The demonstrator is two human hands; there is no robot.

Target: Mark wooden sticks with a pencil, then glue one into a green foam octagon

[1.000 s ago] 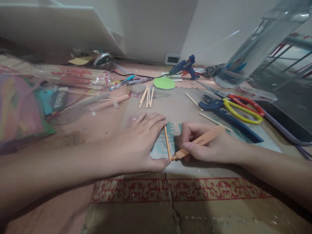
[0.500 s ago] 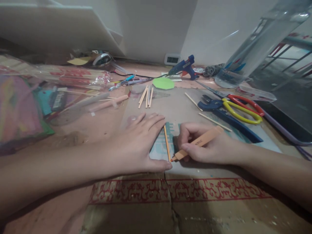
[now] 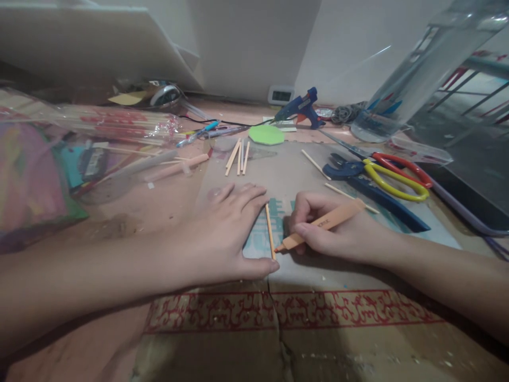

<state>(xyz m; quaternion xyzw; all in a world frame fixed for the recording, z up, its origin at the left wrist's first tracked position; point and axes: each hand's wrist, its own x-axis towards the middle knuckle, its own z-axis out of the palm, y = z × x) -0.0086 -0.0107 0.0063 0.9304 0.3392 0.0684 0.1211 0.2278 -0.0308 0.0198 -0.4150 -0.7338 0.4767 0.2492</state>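
Observation:
A thin wooden stick (image 3: 270,229), partly orange, lies on the pale sheet (image 3: 310,273) between my hands. My left hand (image 3: 238,231) rests flat with its fingers spread; the thumb touches the stick's near end and a fingertip is at its far end. In my right hand (image 3: 322,225) is an orange marker (image 3: 332,218), gripped like a pen. The marker's tip meets the stick near its lower end.
Several short sticks (image 3: 238,158) and a green octagon (image 3: 266,135) lie beyond my hands. To the right are yellow-and-red scissors (image 3: 397,183), blue cutters (image 3: 382,199) and a big clear bottle (image 3: 397,95). A blue glue gun (image 3: 296,106) stands at the back.
My right hand and the marker have moved slightly up and left, and the tip now sits a little higher along the stick. The stick has shifted slightly left.

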